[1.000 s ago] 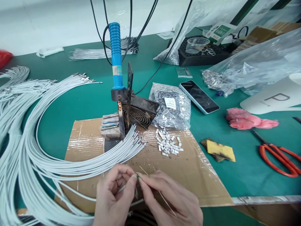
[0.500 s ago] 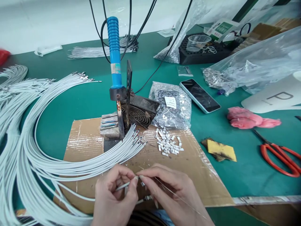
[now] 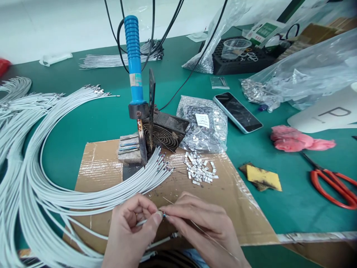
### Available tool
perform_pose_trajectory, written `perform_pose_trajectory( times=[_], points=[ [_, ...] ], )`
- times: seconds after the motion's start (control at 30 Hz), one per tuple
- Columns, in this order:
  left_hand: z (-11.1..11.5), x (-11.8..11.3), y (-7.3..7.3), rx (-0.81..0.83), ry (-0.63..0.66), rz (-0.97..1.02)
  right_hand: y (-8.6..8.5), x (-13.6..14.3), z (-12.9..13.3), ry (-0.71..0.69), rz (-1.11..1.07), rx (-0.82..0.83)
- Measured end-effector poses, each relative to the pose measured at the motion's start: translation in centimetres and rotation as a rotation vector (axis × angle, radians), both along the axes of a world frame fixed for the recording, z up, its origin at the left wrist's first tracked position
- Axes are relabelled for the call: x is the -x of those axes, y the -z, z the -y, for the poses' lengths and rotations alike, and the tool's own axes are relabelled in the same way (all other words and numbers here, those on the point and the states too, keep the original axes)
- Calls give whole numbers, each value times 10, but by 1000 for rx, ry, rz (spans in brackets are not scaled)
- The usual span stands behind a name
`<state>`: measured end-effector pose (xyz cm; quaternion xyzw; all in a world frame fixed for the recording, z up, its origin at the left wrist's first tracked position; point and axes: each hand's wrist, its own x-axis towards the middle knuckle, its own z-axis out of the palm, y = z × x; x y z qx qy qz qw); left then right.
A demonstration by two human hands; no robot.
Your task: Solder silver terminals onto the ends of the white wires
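My left hand [image 3: 131, 232] is closed around a white cable [image 3: 141, 222], with thumb and forefinger pinching it close to its end. My right hand [image 3: 205, 225] meets it there, thumb and forefinger closed at the cable's tip, where a small blue and metal bit shows; the fingers hide most of it. A thin strand of solder wire [image 3: 169, 201] runs through my right hand and trails down to the right. Below my hands lies another white cable with a metal end [image 3: 174, 235]. Just beyond, a bundle of white cables [image 3: 111, 197] rests on a cardboard sheet [image 3: 237, 212].
A blue-handled soldering iron [image 3: 134, 59] stands tip-down in front of a fan [image 3: 161, 136]. Small metal tabs [image 3: 199, 169] lie in a pile by a plastic bag of parts [image 3: 202, 126]. To the right are a phone [image 3: 238, 112], a yellow sponge [image 3: 263, 178] and red-handled scissors [image 3: 331, 186].
My fingers have drawn closer together at the cable's tip, and my left thumb now covers more of the cable. Both hands have otherwise stayed in nearly the same place.
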<state>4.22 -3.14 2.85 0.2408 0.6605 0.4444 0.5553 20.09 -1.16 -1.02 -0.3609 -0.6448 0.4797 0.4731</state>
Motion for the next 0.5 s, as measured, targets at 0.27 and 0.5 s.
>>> perform_pose_trajectory(
  times=[0.27,0.5],
  points=[
    [1,1,-3,6,21,-40,-4,-11,-3,-68,137,-185],
    [3,-4,-3,-11,-11,-92,1,-5,7,112,42,116]
  ],
)
